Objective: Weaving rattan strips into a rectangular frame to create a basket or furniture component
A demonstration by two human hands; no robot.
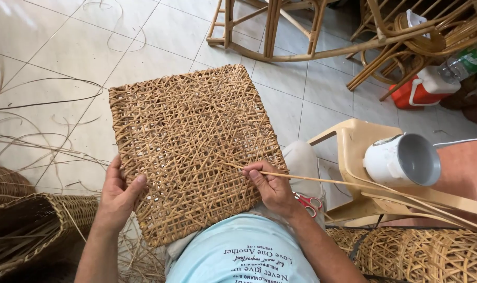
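Note:
A square woven rattan panel [189, 141] with an open crisscross weave rests on my lap, tilted toward me. My left hand [118, 193] grips its lower left edge, thumb on top of the weave. My right hand [270, 183] pinches a long thin rattan strip [353, 184] at the panel's right edge. The strip runs from the weave out to the right across a plastic stool. Red-handled scissors [309, 203] lie just behind my right wrist.
A beige plastic stool [353, 137] at right carries a white mug [403, 160]. Woven baskets [39, 225] sit at lower left and more wickerwork [432, 254] at lower right. Loose rattan strands [34, 131] trail over the tiled floor. Rattan chair frames [312, 31] and a red-and-white cooler [424, 86] stand behind.

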